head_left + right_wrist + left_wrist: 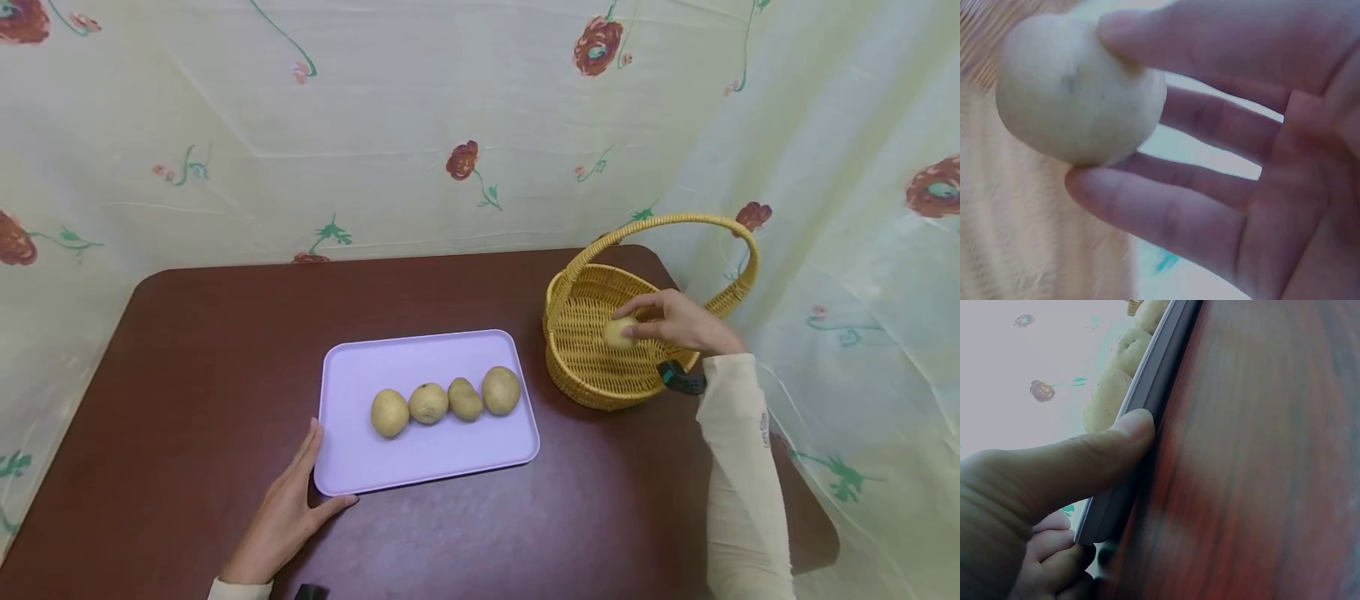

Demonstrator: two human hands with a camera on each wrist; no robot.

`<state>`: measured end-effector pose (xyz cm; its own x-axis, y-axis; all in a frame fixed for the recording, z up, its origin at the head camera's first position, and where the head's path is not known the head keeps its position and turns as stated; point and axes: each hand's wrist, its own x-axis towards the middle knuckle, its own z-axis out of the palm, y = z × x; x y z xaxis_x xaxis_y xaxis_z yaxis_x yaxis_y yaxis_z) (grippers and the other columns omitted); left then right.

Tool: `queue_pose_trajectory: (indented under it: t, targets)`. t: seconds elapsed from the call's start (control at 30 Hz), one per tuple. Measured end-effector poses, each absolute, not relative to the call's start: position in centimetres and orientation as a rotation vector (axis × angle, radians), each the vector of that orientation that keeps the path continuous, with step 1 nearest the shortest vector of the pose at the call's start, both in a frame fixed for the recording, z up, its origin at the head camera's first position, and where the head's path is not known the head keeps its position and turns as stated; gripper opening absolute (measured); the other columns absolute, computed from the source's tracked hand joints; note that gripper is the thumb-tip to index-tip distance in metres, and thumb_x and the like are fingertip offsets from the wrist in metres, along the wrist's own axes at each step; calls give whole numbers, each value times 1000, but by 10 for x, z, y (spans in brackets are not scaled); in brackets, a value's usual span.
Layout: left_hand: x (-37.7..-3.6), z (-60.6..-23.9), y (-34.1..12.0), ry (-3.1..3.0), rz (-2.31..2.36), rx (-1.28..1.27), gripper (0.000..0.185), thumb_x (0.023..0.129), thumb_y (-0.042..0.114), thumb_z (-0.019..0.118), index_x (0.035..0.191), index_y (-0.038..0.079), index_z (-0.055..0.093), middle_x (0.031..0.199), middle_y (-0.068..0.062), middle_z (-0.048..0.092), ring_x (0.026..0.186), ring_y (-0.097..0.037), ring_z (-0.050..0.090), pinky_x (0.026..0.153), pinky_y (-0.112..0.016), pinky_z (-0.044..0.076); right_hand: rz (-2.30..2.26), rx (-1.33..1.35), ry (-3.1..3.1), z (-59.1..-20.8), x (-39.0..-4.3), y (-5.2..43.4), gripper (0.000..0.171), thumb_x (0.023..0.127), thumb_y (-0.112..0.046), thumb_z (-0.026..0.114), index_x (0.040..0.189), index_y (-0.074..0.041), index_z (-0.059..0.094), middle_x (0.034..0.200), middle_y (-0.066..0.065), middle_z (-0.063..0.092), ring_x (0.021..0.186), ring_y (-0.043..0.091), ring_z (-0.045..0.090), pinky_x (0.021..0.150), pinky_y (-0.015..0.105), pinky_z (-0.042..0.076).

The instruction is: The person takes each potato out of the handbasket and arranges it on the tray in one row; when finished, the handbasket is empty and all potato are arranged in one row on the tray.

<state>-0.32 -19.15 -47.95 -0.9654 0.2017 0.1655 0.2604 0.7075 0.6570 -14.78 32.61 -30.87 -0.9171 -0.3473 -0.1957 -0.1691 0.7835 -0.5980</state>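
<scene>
A dark brown desk (187, 350) with rounded corners is seen from above, backed and flanked on the right by a pale curtain (390, 125) printed with red flowers. Near the middle of the desk a lilac tray (352, 375) is laid flat. At the far right corner of the desk a woven yellow basket (592, 375) with a tall arched handle is set, well apart from the tray.

On the tray four potatoes (446, 402) are lined up in a row, each touching or just beside the next.

The left hand (288, 508) is laid on the desk at the tray's near left corner. Its fingers are kept straight along the left edge, while the thumb is pressed against the near rim; in the left wrist view the thumb (1085, 456) is seen flat against the tray's edge (1147, 394), with the other fingers loosely bent below it. The grip of this hand is open and nothing is enclosed by it.

The right hand (678, 321), in a pale sleeve, is held over the basket's opening. A fifth potato (619, 332) is pinched in its grip: in the right wrist view the potato (1079, 87) is held between the thumb above and the fingers (1147, 206) below, over the basket's weave.
</scene>
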Motion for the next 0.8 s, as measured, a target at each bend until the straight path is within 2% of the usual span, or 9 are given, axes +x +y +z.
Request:
queue_pose_trajectory:
  t: [0.17, 0.27, 0.47, 0.67, 0.8]
  targets:
    - [-4, -480, -193, -2817, -1103, -396, 105, 62, 33, 78, 142, 8, 15, 145, -14, 18, 131, -17, 20, 93, 0, 6, -981, -655, 2737, -280, -137, 280, 25, 80, -23, 65, 104, -20, 64, 103, -7, 63, 98, 9, 53, 80, 19, 41]
    - [-4, -480, -194, -2814, -1095, -400, 104, 62, 34, 78, 142, 7, 16, 145, -14, 19, 131, -17, 20, 93, 0, 6, -1069, -839, 2738, -270, -136, 247, 25, 78, -20, 67, 103, -20, 65, 103, -8, 63, 101, 6, 53, 84, 20, 40]
    - [-3, -479, -193, -2819, -1101, -385, 104, 62, 34, 78, 141, 7, 17, 145, -14, 19, 131, -20, 22, 93, 0, 6, -1338, -1092, 2553, -256, -136, 162, 25, 77, -4, 66, 103, -3, 65, 108, 7, 62, 105, 14, 53, 89, 31, 39]
    - [-3, -478, -191, -2861, -1082, -353, 105, 62, 37, 77, 142, 9, 15, 146, -13, 19, 129, -25, 25, 91, 1, 4, -1434, -1322, 2310, -284, -143, 79, 25, 77, 0, 65, 102, 3, 64, 109, 15, 60, 105, 16, 54, 87, 28, 42]
    - [-3, -478, -191, -2862, -1078, -341, 105, 62, 38, 77, 142, 10, 15, 145, -12, 19, 128, -27, 27, 91, 1, 4, -1382, -1358, 2170, -320, -146, 36, 27, 78, -2, 64, 105, 2, 63, 111, 12, 59, 104, 11, 53, 81, 25, 46]
